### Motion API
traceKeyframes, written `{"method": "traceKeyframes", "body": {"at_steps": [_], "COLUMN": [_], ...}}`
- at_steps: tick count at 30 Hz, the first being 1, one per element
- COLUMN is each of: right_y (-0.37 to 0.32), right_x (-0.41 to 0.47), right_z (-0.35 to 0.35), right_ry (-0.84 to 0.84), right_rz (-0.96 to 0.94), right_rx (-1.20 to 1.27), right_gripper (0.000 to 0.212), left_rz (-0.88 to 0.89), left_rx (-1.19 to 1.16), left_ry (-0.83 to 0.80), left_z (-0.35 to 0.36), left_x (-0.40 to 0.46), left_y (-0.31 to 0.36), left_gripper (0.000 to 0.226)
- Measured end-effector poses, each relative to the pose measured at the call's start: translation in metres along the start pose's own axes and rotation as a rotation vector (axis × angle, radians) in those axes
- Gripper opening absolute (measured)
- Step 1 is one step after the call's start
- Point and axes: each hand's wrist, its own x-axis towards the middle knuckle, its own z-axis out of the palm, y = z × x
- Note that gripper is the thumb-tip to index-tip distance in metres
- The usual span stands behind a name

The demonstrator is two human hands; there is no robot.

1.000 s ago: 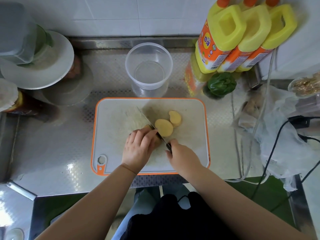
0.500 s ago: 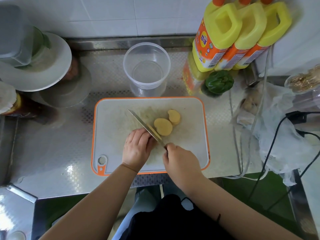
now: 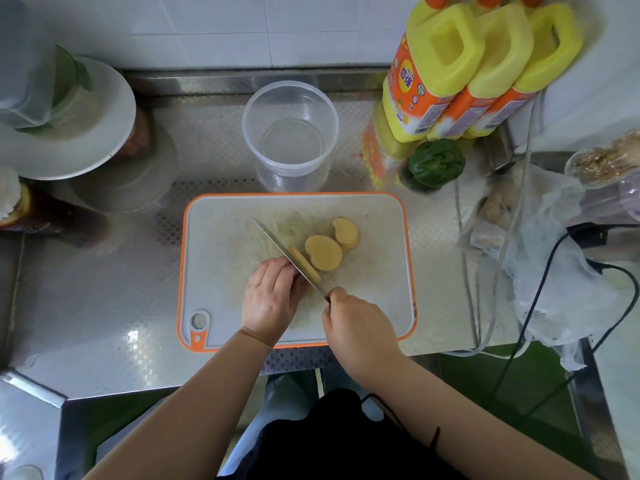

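Knife [image 3: 284, 251] handle is clenched in my right hand [image 3: 360, 327], fingers wrapped round it. The blade runs diagonally toward the far left of the board [image 3: 225, 237], edge down on the potato [image 3: 304, 265]. My left hand [image 3: 270, 299] grasps the potato near the middle of the board, fingers curled over it with the knuckles just beside the blade. That hand hides most of the potato; only a thin cut portion shows against the right side of the blade. Two slices [image 3: 323, 252] lie flat to the right of the blade, touching each other, the nearer one just beside the potato. The board lies at the front edge of the worktop [image 3: 104, 271]. A clear tub [image 3: 294, 171] stands just behind the board's far edge. A pepper [image 3: 436, 162] and bottles [image 3: 440, 67] sit beyond its far right corner.
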Motion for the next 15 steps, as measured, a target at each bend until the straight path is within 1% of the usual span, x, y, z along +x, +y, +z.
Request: {"method": "traceKeyframes", "body": {"at_steps": [1,3,8,10,13,14,15], "right_y": [-0.001,-0.003,-0.007,-0.009,-0.008,-0.008,-0.007], "right_x": [0.001,0.002,0.003,0.006,0.011,0.013,0.013], "right_z": [0.0,-0.002,-0.002,0.001,0.002,0.001,0.001], "right_ry": [-0.007,-0.019,-0.055,-0.048,-0.067,-0.108,-0.149], "right_rz": [0.008,0.032,0.057,0.059,0.055,0.05,0.058], "right_rx": [-0.025,-0.068,-0.06,-0.075,-0.108,-0.089,-0.059], "right_gripper": [0.03,0.04,0.046,0.04,0.012,0.005,0.008], "left_rz": [0.002,0.005,-0.009,-0.013,-0.023,-0.023,-0.024], "left_rx": [0.003,0.006,0.007,0.007,-0.002,-0.001,-0.001], "left_ry": [0.004,0.012,0.002,-0.001,-0.001,0.0,0.0], "left_z": [0.0,-0.001,0.001,0.002,0.002,0.002,0.002], "left_x": [0.0,0.001,-0.002,-0.002,-0.001,-0.001,-0.001], "left_y": [0.0,0.001,-0.001,-0.001,0.0,0.0,-0.001], "left_gripper": [0.017,0.014,0.019,0.023,0.019,0.017,0.015]}}
